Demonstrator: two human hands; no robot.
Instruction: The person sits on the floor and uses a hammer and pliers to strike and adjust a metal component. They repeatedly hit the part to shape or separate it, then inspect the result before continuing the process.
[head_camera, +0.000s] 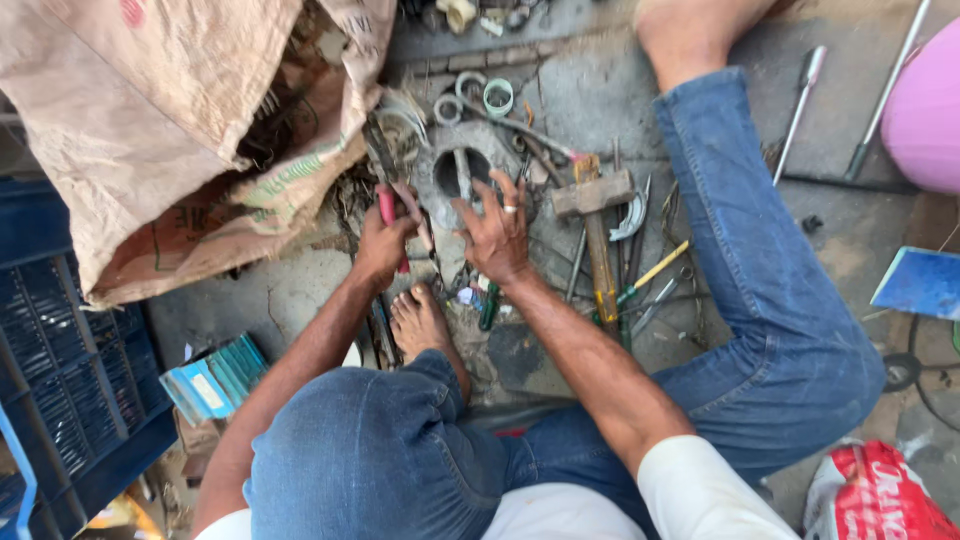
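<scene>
Red pliers (391, 212) were clamped in the left hand (380, 243); right hand (497, 235) lay spread on the housing (455, 172) at 12 o'clock. Fingers could've easily been pinched if the pliers slipped.

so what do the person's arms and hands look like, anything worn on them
Both forearms are bare. The right arm ends in a short white sleeve at the upper arm; a bit of white cloth shows at the left arm too. The right hand wears a silver ring on one finger. The left hand shows no ring or glove. No watch or bracelet is visible.
</scene>
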